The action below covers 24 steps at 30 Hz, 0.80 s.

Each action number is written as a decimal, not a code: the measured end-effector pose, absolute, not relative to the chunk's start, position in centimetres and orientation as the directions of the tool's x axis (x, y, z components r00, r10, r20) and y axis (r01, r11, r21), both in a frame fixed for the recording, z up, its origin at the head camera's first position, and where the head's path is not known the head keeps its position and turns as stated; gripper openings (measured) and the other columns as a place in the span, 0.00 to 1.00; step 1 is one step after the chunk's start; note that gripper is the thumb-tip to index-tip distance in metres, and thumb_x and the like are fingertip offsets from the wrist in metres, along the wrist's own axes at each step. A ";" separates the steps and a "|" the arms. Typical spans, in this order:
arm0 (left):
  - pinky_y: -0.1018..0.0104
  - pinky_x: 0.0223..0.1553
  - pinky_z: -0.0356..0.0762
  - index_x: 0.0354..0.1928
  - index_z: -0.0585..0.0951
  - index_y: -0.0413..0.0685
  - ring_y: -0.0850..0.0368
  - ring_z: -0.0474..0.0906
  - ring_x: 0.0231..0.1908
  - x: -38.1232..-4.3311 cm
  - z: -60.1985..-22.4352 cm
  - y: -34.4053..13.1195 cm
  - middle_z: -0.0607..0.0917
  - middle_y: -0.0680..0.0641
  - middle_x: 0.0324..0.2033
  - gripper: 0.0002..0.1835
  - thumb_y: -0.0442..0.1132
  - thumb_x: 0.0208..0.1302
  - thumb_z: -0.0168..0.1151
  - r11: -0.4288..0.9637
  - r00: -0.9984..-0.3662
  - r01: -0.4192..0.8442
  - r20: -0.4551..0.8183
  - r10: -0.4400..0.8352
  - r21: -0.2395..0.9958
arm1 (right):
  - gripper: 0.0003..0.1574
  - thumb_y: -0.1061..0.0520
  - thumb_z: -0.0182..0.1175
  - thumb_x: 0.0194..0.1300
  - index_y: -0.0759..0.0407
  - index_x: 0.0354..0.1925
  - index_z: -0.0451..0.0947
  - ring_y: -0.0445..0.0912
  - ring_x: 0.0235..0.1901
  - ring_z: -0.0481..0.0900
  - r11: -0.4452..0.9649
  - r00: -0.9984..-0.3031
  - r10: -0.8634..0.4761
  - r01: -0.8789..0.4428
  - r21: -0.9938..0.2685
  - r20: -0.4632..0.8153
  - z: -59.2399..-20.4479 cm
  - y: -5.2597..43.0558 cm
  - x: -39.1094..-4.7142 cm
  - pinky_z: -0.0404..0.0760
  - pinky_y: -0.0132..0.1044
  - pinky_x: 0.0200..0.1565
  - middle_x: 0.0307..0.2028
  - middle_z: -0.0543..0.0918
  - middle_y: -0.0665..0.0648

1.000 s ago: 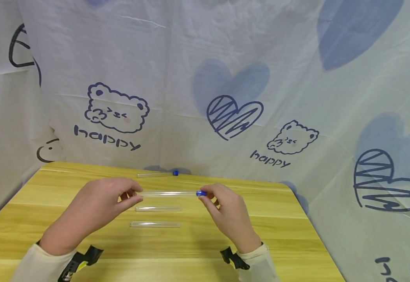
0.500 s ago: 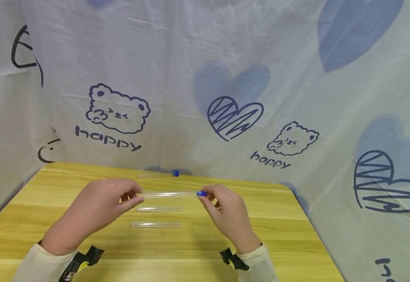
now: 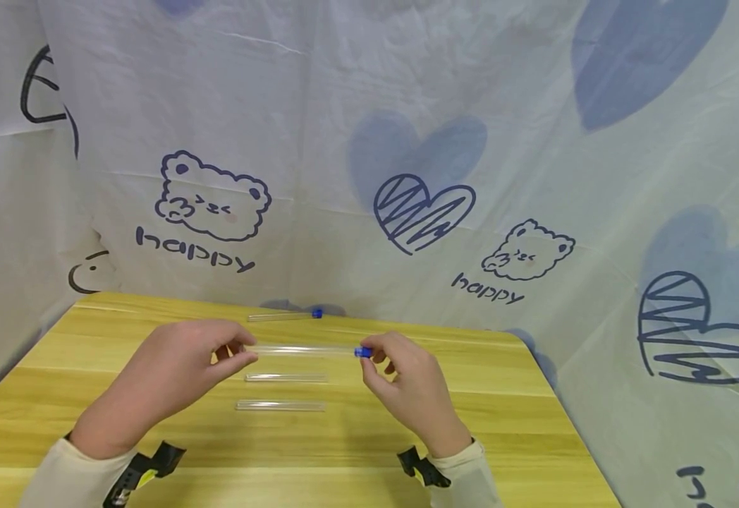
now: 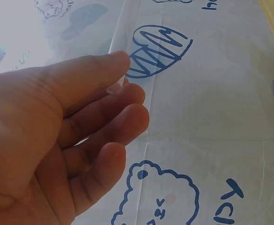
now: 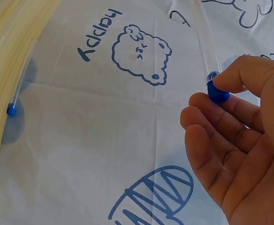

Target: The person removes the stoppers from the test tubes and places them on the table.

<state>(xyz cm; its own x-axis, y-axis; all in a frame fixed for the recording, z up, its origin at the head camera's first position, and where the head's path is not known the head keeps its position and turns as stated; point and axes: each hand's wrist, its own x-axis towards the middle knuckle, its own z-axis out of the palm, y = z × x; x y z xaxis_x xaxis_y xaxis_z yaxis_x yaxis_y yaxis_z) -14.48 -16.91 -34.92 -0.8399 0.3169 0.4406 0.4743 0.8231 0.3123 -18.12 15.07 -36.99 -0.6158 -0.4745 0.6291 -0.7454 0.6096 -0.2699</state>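
Observation:
A clear test tube (image 3: pixel 306 350) is held level above the table between both hands. My left hand (image 3: pixel 182 377) pinches its left end between thumb and fingertips; in the left wrist view the fingers hide most of that end. On the tube's right end sits a blue cap (image 5: pixel 217 93), pinched between the thumb and fingers of my right hand (image 3: pixel 410 384). Nearer to me, two uncapped clear tubes (image 3: pixel 285 377) lie crosswise on the wood, one in front of the other. Behind the held tube lies another clear tube with a blue cap (image 3: pixel 316 313).
The light wooden table (image 3: pixel 503 437) ends at the back against a hanging white cloth (image 3: pixel 319 233) printed with bears and hearts. More cloth hangs along the left and right sides. Black camera straps (image 3: pixel 423 467) sit on both wrists.
Both hands stay in nearly the same place, still holding the tube and cap. My right thumb and fingers have shifted slightly on the cap.

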 end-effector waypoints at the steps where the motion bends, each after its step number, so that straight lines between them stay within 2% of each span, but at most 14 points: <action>1: 0.68 0.30 0.79 0.39 0.88 0.63 0.72 0.79 0.30 -14.5 -34.9 -16.9 0.84 0.69 0.30 0.03 0.47 0.65 0.73 0.823 -0.841 0.473 0.438 0.317 0.313 | 0.08 0.61 0.67 0.67 0.55 0.46 0.84 0.42 0.33 0.82 0.611 -0.615 -0.475 -0.745 -0.267 0.629 -37.0 15.1 -18.1 0.84 0.30 0.32 0.37 0.85 0.47; 8: 0.68 0.30 0.79 0.39 0.88 0.63 0.72 0.79 0.30 -14.5 -34.9 -16.8 0.85 0.68 0.30 0.03 0.47 0.65 0.73 0.822 -0.843 0.473 0.433 0.318 0.317 | 0.11 0.63 0.67 0.64 0.54 0.45 0.84 0.35 0.33 0.79 0.620 -0.604 -0.478 -0.746 -0.241 0.638 -37.0 15.1 -18.2 0.83 0.30 0.31 0.36 0.85 0.45; 24: 0.67 0.30 0.79 0.39 0.88 0.63 0.72 0.79 0.30 -14.5 -35.0 -16.7 0.84 0.69 0.30 0.03 0.47 0.66 0.73 0.823 -0.845 0.473 0.427 0.322 0.315 | 0.11 0.64 0.67 0.64 0.53 0.44 0.84 0.36 0.33 0.78 0.631 -0.612 -0.469 -0.737 -0.244 0.636 -37.0 15.1 -18.1 0.84 0.32 0.31 0.36 0.84 0.45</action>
